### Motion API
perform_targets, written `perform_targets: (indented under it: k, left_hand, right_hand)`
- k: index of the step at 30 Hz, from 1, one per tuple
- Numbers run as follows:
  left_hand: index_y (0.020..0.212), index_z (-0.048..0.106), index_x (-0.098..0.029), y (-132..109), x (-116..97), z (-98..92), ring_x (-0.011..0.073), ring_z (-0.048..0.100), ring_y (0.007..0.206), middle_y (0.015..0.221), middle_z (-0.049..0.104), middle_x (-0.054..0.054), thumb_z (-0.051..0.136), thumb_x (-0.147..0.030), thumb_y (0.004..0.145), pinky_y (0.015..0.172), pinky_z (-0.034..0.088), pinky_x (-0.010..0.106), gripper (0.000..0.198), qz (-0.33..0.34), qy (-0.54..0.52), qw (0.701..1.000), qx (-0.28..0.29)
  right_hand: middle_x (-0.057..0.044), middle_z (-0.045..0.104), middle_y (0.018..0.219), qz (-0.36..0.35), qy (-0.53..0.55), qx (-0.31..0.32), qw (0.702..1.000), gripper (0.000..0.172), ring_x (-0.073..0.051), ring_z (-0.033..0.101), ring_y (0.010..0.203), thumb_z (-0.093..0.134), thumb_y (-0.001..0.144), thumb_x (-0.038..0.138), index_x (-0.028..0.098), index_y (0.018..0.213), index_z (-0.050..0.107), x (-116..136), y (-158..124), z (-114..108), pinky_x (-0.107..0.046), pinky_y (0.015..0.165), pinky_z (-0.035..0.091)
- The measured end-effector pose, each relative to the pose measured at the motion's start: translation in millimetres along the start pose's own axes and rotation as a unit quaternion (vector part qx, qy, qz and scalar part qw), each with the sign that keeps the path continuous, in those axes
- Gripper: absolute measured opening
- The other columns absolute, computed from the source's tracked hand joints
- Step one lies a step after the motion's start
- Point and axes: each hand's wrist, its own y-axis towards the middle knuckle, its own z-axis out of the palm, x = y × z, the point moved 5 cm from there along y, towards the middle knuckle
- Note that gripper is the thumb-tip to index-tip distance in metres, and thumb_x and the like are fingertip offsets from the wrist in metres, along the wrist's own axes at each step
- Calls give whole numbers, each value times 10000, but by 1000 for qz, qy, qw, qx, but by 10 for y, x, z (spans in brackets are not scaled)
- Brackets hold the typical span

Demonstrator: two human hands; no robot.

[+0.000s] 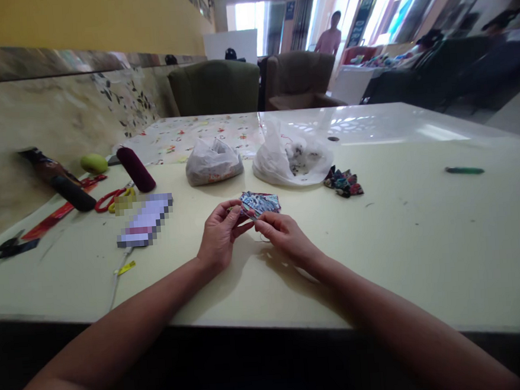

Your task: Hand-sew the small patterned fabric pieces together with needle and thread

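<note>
My left hand [221, 236] is closed in a pinch on a small patterned fabric piece [247, 210] above the table. The fingertips of my right hand [284, 233] meet the left ones and pinch the same piece at its right side. A thin thread [263, 239] loops below the fingers; whether a needle is there is too small to tell. Just beyond my fingertips is blue-and-white patterned fabric [263, 203] with a reddish edge, partly covered by the hands.
White plastic bags [213, 162] [271, 161] stand beyond the hands, beside dark patterned fabric pieces [344, 182]. At left are a phone [146, 221] with a cable, scissors [109, 201], a maroon cylinder [136, 169], a bottle [47, 168] and a green fruit [94, 164]. A green pen-like object [464, 170] lies right.
</note>
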Motion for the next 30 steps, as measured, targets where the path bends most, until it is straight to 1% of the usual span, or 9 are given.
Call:
perform_targets:
  k: [5, 10, 19, 25, 30]
  left_hand:
    - [996, 618, -170, -11, 11, 9, 180, 714, 861, 849, 729, 37, 760, -307, 792, 868, 569, 378, 284, -1, 6, 1000, 8]
    - [993, 632, -166, -10, 29, 10, 180, 711, 869, 865, 735, 49, 748, -303, 804, 883, 565, 383, 261, 0, 4, 1000, 17]
    - [992, 639, -162, -28, -1, 35, 179, 709, 877, 872, 738, 55, 731, -289, 818, 865, 572, 372, 234, -8, -5, 1000, 24]
    - [996, 633, -160, -14, 4, 30, 180, 711, 874, 863, 736, 54, 730, -284, 824, 879, 568, 376, 233, 2, -11, 999, 34]
    - [1009, 631, -156, -8, 10, 22, 176, 710, 878, 874, 737, 56, 735, -292, 819, 872, 568, 365, 256, -3, -8, 999, 34]
  right_hand:
    - [11, 495, 661, -18, -18, -5, 1000, 319, -124, 437, 660, 524, 887, 438, 168, 721, 554, 26, 0, -21, -249, 632, 329]
    - [4, 524, 677, -16, -16, -8, 1000, 312, -127, 452, 669, 526, 883, 434, 166, 731, 573, 21, 2, -23, -250, 640, 339]
    - [20, 460, 623, -3, 4, -27, 1000, 340, -114, 406, 632, 545, 875, 445, 171, 673, 544, 14, -17, -37, -244, 605, 309]
    - [14, 489, 651, -13, 2, -21, 1000, 306, -115, 419, 642, 554, 875, 430, 166, 724, 584, 32, -13, -41, -242, 610, 318]
    - [21, 471, 633, -16, -7, -27, 999, 319, -108, 405, 630, 562, 873, 428, 163, 695, 569, 24, -6, -43, -239, 604, 308]
